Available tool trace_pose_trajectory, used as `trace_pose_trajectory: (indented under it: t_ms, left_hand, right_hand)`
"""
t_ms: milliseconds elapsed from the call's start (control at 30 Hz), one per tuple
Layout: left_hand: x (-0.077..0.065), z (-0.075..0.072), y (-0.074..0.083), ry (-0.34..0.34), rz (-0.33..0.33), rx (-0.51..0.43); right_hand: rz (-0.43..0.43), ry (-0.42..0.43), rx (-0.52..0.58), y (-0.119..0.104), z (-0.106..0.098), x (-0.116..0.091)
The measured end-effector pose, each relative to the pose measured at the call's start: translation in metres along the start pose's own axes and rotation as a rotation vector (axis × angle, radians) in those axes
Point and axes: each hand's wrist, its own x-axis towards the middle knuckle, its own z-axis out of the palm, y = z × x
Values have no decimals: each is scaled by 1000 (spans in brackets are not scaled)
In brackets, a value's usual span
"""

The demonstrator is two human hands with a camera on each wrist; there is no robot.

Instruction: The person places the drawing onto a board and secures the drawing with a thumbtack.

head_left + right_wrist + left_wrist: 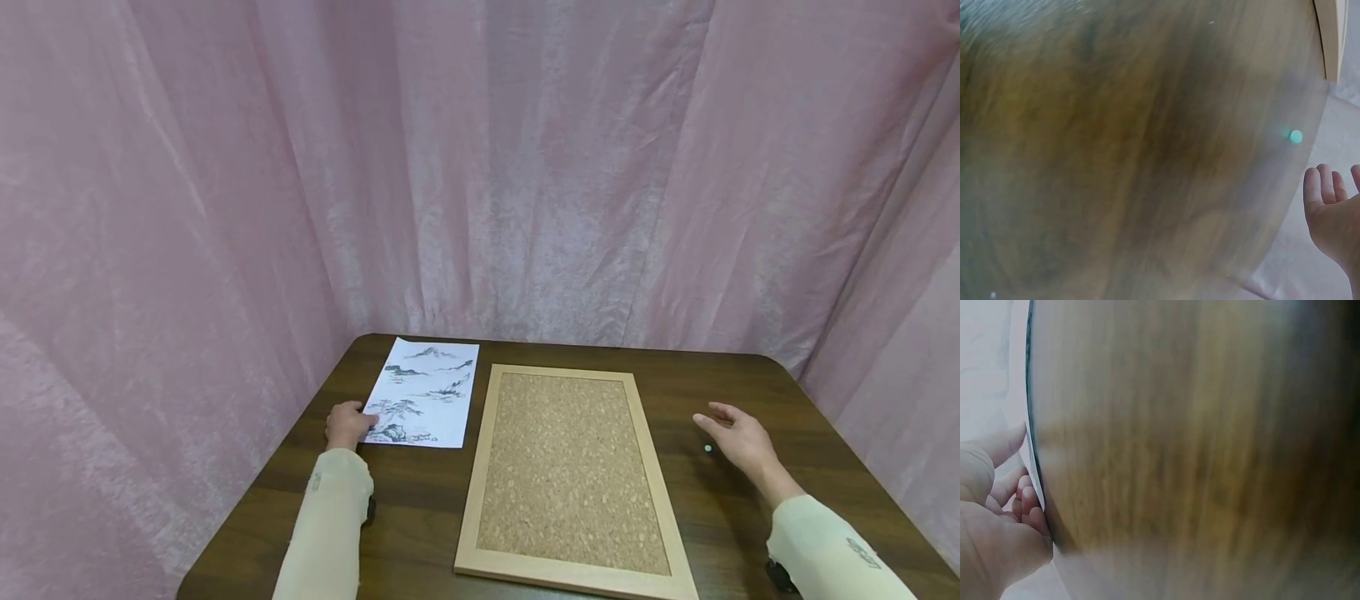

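At the left of the head view lies a sheet of paper [438,379] printed with a landscape of mountains and trees. My left hand [347,425] pinches its lower left edge, the thumb over the print; the left wrist view has the fingers [1027,494] curled at the sheet's edge. A cork board [573,467] in a pale wooden frame lies flat to the right of the paper. Over the right side of the table hovers my right hand [742,442], fingers relaxed, holding nothing. Close to its thumb is a small mint-green push pin [1295,136] on the tabletop.
The dark brown wooden table [420,500] has rounded far corners. Pink curtains [555,183] hang behind it and along both sides. The board's frame stands slightly proud of the tabletop between the two hands.
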Motion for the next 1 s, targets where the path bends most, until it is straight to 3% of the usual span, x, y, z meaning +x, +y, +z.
trace_pose_trajectory:
  t_ms: [200, 600, 1000]
  left_hand:
    - [-2, 2, 2, 33, 1, -6]
    - [-1, 4, 2, 63, -6, -23]
    - [8, 8, -4, 78, -21, -41]
  right_hand:
    - [22, -8, -13, 8, 1, -3]
    - [120, -115, 5, 23, 0, -11]
    - [77, -91, -63, 38, 6, -11]
